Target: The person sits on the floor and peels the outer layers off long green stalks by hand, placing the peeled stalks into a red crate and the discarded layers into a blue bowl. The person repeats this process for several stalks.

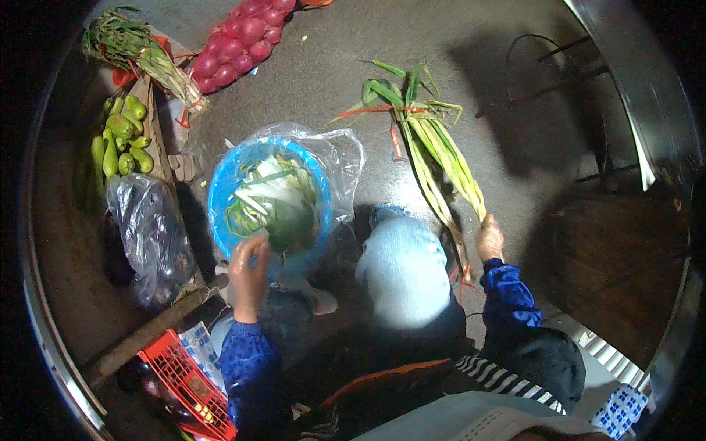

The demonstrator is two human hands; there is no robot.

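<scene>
My right hand (489, 240) grips the lower end of some long green onion stalks (444, 157), whose leafy tops stretch away across the floor. A red tie (380, 111) crosses the bundle near the leaves, and other stalks lie beside the held ones. My left hand (251, 275), shiny as if under a thin clear glove, is at the near rim of a blue basin (218, 182). Its fingers curl towards the thumb; whether something small is pinched there is unclear. Inside the basin are cut white and green leafy pieces (270, 193). A clear plastic bag (345, 160) lines it and spills over the right side.
A net sack of red onions (242, 44) and a tied green onion bundle (165, 71) lie at the far left. Along the left are green squash (124, 132), a plastic-wrapped bag of dark vegetables (151, 237) and a red basket (187, 380). A metal stool or rack (573, 49) stands far right.
</scene>
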